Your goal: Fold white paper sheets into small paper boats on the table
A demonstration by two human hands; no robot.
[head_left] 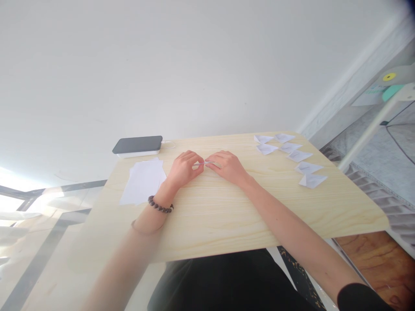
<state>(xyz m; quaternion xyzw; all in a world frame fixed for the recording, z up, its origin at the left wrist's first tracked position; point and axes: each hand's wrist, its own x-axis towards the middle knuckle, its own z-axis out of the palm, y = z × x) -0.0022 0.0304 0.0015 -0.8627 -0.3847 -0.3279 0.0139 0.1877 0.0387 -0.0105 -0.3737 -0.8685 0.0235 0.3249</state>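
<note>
A slim piece of folded paper (208, 162) spans the gap between two hands over a pale table (210, 216), its long axis running left to right, though its folds are hard to read. The left hand (185, 167) pinches one end, thumb to fingertip; the right hand (227, 165), fingers bent, grips the other, equally near.

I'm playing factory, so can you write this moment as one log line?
left hand: pinching thin white piece, apparently paper | right hand: holding same piece | left side: white sheets | right side: folded white papers
</note>
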